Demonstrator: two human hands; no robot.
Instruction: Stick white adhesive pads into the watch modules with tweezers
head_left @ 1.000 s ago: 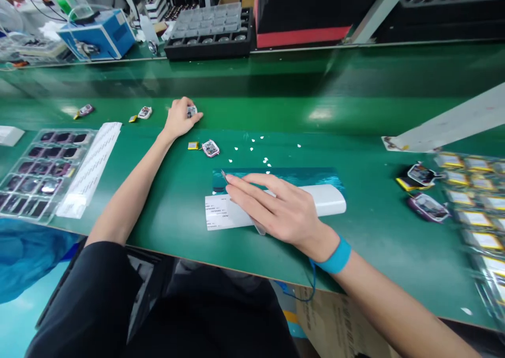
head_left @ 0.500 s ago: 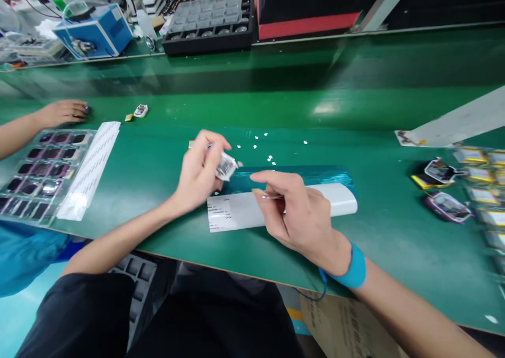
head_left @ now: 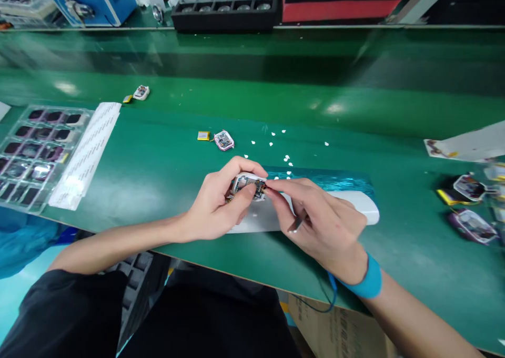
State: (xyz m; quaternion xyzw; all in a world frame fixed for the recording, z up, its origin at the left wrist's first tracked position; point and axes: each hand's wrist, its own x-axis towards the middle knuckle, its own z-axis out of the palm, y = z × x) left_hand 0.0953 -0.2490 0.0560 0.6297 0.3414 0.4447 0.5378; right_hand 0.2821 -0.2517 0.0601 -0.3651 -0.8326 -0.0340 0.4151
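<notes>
My left hand is closed round a small white watch-like case with exposed electronics, its thumb lying on the inside. The thumb and index finger of my right hand pinch at the case's right edge; metal tweezers are tucked in the same palm. Below both hands lies a white label sheet on a shiny blue film. Just beyond my left hand rests another open case, joined to a yellow battery. Small white stickers are scattered past my fingers.
At the left are a clear tray of dark-screened cases and a printed label strip. More cases lie at the right, near a white stand. A black tray and a blue box stand at the back.
My hands have come together at the case. Another case with its battery now shows on the table beyond my left hand. The other person's hand at the left is out of view.
</notes>
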